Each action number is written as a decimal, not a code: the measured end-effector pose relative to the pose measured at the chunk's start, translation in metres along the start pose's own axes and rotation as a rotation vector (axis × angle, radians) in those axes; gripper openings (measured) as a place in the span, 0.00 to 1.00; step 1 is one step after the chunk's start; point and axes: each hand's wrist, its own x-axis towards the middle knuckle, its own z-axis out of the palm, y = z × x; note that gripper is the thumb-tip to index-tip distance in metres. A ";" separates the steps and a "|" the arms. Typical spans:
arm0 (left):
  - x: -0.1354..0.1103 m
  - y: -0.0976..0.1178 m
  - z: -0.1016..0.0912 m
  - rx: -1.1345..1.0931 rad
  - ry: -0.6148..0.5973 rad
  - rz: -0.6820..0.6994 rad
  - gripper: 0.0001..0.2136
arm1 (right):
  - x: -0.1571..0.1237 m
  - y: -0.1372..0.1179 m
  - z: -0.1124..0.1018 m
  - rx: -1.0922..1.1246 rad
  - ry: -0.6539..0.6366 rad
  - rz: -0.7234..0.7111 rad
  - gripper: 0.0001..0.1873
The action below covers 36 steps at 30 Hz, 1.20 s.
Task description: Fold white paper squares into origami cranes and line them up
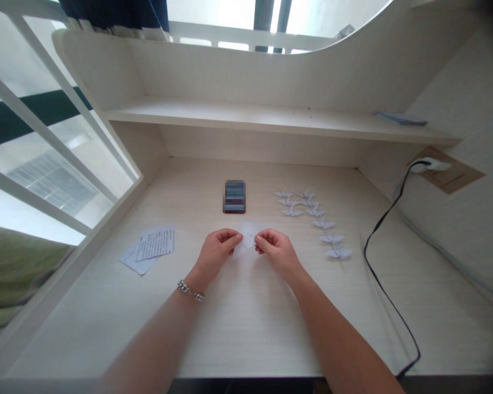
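Both my hands meet over the middle of the pale wooden desk (238, 328). My left hand (218, 249), with a chain bracelet at the wrist, pinches the left edge of a small white sheet of paper (247, 234). My right hand (273, 249) pinches its right edge. The paper is slightly folded and partly hidden behind my fingers. To the right of my hands lie several folded white paper cranes (312, 216) in a loose curving row.
A dark phone (234, 196) lies flat beyond my hands. Printed paper sheets (152, 246) sit at the left. A black cable (384, 257) runs from a wall plug (429, 164) down the desk's right side. A shelf (271, 117) spans above, holding a bluish item (400, 118).
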 end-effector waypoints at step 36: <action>0.001 0.002 -0.007 0.261 -0.168 0.079 0.07 | 0.002 -0.001 -0.023 -0.126 -0.021 0.020 0.09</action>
